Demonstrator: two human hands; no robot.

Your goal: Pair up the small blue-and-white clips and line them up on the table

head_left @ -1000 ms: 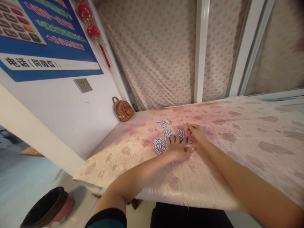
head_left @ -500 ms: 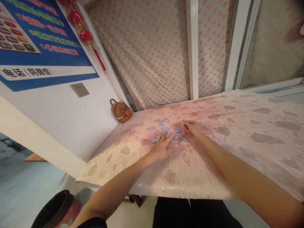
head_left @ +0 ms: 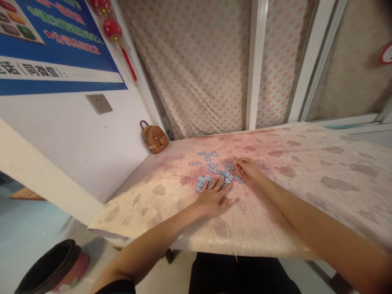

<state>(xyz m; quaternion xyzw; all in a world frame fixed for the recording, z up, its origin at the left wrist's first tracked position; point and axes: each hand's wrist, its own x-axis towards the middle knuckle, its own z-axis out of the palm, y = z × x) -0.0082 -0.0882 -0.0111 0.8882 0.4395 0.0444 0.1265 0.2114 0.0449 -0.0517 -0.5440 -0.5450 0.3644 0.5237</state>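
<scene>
Striped pieces, partly hidden
Left hand, spread wide, covers their near edge; right hand curls beside them, any grip unclear.

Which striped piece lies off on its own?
The lone piece at the left, between the far cluster and the pile by the left hand; bare tablecloth surrounds it, while most others bunch together.

A flat white wall with a big blue poster, a grey socket and round red lanterns stands at the left edge of a long, cloth-covered, pink-and-cream table. Past its far edge, a pale curtain with pink dots hangs by a tall white post. The pale blue floor shows past the near left corner.
</scene>
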